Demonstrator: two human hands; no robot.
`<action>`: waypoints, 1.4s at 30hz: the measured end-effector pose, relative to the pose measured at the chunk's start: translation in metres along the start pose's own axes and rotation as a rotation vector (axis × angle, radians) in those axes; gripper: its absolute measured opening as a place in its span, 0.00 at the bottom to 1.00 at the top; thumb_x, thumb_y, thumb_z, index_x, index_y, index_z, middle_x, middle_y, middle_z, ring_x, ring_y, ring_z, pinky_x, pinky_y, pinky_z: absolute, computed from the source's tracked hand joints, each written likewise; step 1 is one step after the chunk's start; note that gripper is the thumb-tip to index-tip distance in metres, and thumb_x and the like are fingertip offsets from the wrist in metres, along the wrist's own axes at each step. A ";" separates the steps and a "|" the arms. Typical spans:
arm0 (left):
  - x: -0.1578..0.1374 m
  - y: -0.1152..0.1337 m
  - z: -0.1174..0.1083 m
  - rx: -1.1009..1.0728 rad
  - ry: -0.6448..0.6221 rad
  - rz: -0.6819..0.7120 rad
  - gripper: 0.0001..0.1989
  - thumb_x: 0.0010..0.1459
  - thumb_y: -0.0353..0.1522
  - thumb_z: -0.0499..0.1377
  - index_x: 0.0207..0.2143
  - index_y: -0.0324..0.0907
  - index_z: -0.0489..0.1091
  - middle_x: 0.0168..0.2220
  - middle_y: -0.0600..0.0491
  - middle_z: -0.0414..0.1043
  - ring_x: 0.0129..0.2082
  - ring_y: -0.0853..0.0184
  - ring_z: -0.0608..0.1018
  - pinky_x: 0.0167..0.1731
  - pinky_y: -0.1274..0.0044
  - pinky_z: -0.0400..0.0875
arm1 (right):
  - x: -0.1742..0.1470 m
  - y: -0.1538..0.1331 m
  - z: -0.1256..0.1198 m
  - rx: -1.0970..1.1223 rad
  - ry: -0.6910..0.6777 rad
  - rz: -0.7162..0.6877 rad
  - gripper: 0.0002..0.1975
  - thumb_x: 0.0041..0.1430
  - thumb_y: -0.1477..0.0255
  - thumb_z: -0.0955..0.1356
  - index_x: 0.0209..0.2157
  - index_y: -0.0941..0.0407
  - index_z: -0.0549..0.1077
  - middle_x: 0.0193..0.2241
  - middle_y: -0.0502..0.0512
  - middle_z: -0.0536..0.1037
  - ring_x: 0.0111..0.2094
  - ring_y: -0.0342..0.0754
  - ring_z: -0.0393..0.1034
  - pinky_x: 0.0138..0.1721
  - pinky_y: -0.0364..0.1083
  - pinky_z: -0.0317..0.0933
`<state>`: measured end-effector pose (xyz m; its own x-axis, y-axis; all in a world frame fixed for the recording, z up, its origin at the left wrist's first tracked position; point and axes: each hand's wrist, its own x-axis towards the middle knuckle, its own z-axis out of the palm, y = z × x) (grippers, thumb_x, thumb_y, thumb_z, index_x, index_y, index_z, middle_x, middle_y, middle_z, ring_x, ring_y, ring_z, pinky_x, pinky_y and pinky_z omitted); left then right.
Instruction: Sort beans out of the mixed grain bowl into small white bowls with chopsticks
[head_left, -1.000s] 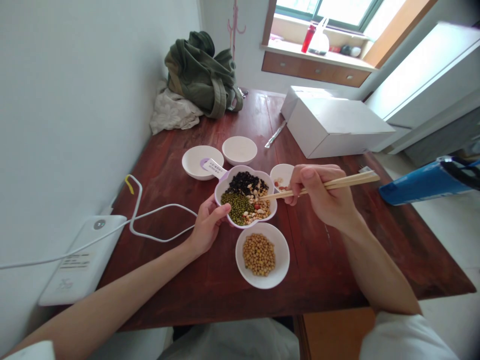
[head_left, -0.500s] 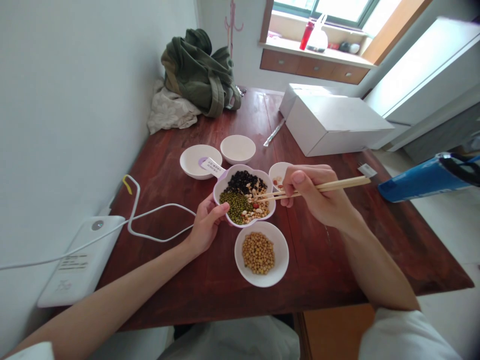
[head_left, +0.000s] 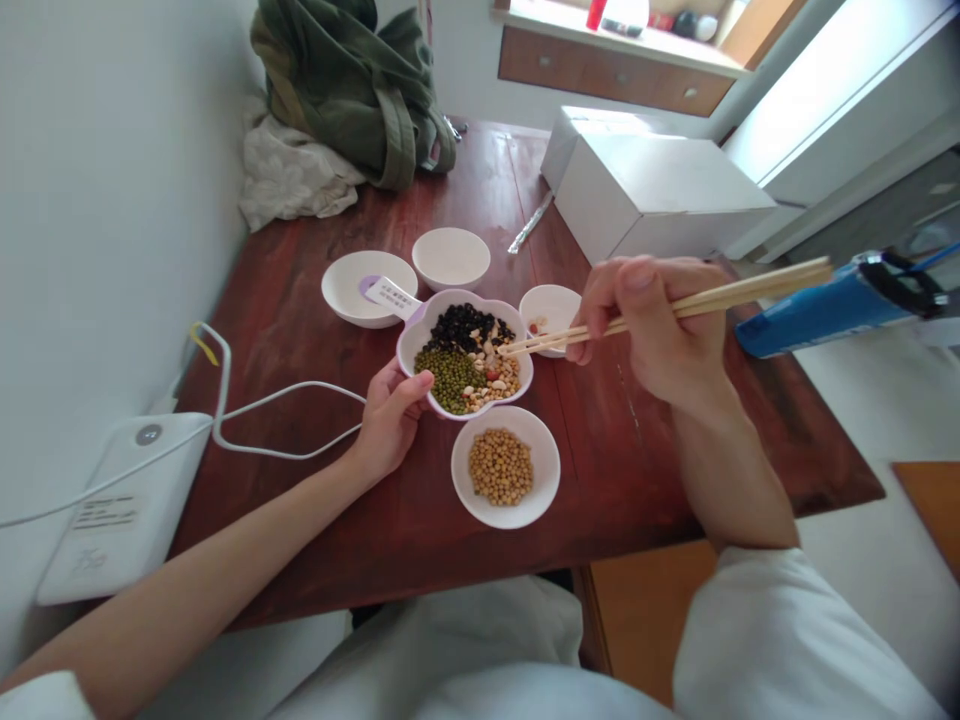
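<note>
The lobed dish (head_left: 410, 348) is gripped in the left hand (head_left: 391, 420), near the bowl (head_left: 547, 482) of yellow beans (head_left: 501, 467); chopsticks (head_left: 757, 287) are clasped by the right hand (head_left: 660, 325), tips among peanuts (head_left: 500, 384) (whether one is caught cannot be told). Picking-out seems under way; a steady pinch is apparently needed.

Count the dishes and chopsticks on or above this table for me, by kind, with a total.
Round white bowls: 4
Flower-shaped dish with a handle: 1
Chopsticks: 2
Total: 7
</note>
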<state>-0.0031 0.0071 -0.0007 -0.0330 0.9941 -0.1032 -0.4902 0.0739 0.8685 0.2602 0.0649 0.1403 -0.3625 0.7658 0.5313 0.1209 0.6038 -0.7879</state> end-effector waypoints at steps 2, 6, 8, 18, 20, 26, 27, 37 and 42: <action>0.001 -0.001 0.001 0.001 0.006 0.014 0.27 0.53 0.44 0.81 0.50 0.40 0.81 0.41 0.48 0.87 0.41 0.55 0.89 0.37 0.70 0.88 | 0.001 -0.002 -0.008 0.001 0.122 -0.013 0.30 0.79 0.50 0.69 0.25 0.52 0.76 0.19 0.51 0.77 0.20 0.47 0.74 0.20 0.48 0.59; 0.002 -0.001 0.002 -0.004 0.003 0.028 0.27 0.55 0.44 0.80 0.52 0.42 0.81 0.43 0.48 0.88 0.50 0.50 0.90 0.46 0.67 0.89 | 0.008 -0.002 -0.024 -0.120 0.294 0.015 0.30 0.75 0.48 0.71 0.22 0.50 0.75 0.17 0.51 0.71 0.20 0.48 0.73 0.19 0.51 0.55; 0.002 -0.002 0.002 -0.013 -0.006 0.031 0.26 0.56 0.43 0.79 0.53 0.42 0.81 0.44 0.48 0.88 0.53 0.49 0.89 0.49 0.66 0.89 | 0.011 0.001 -0.030 -0.194 0.335 0.023 0.32 0.73 0.44 0.70 0.21 0.50 0.74 0.16 0.50 0.70 0.20 0.47 0.73 0.19 0.51 0.55; 0.003 -0.002 0.002 -0.008 0.001 0.053 0.20 0.56 0.41 0.79 0.47 0.43 0.82 0.42 0.48 0.88 0.55 0.48 0.89 0.51 0.65 0.89 | 0.014 0.011 -0.037 -0.302 0.173 0.091 0.34 0.72 0.39 0.68 0.24 0.52 0.77 0.17 0.51 0.75 0.20 0.45 0.73 0.21 0.49 0.61; 0.002 -0.002 0.003 -0.002 0.007 0.047 0.20 0.56 0.41 0.78 0.47 0.42 0.82 0.43 0.47 0.88 0.54 0.48 0.89 0.50 0.65 0.89 | 0.012 0.001 -0.033 -0.219 0.179 0.039 0.33 0.74 0.43 0.69 0.24 0.52 0.77 0.18 0.52 0.74 0.21 0.45 0.74 0.21 0.49 0.60; 0.000 0.000 0.004 0.019 0.020 0.024 0.25 0.55 0.43 0.79 0.50 0.42 0.81 0.42 0.48 0.87 0.48 0.50 0.90 0.44 0.66 0.89 | -0.002 -0.028 -0.017 0.083 0.005 0.163 0.28 0.78 0.50 0.70 0.26 0.51 0.78 0.23 0.54 0.77 0.25 0.50 0.77 0.23 0.52 0.65; -0.001 0.000 0.003 0.030 0.017 0.020 0.25 0.56 0.43 0.79 0.50 0.42 0.80 0.42 0.48 0.87 0.45 0.51 0.90 0.42 0.68 0.88 | -0.004 -0.028 -0.014 0.115 -0.050 0.169 0.28 0.79 0.50 0.69 0.26 0.51 0.79 0.24 0.54 0.78 0.25 0.49 0.77 0.23 0.51 0.65; -0.003 0.002 0.003 0.025 -0.013 0.005 0.28 0.57 0.43 0.78 0.56 0.41 0.79 0.45 0.46 0.88 0.39 0.57 0.89 0.34 0.73 0.85 | -0.004 -0.012 0.015 0.136 -0.209 0.166 0.33 0.80 0.45 0.65 0.26 0.52 0.75 0.22 0.51 0.79 0.22 0.45 0.76 0.22 0.45 0.68; -0.003 0.002 0.003 0.027 -0.009 0.007 0.29 0.56 0.43 0.79 0.56 0.40 0.80 0.43 0.47 0.87 0.36 0.58 0.88 0.30 0.75 0.83 | -0.007 -0.007 0.024 0.128 -0.260 0.130 0.32 0.79 0.45 0.66 0.26 0.52 0.73 0.22 0.51 0.78 0.23 0.46 0.76 0.25 0.45 0.69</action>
<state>-0.0014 0.0041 0.0030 -0.0282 0.9953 -0.0929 -0.4661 0.0691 0.8820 0.2397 0.0502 0.1348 -0.5777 0.7425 0.3391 0.0702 0.4591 -0.8856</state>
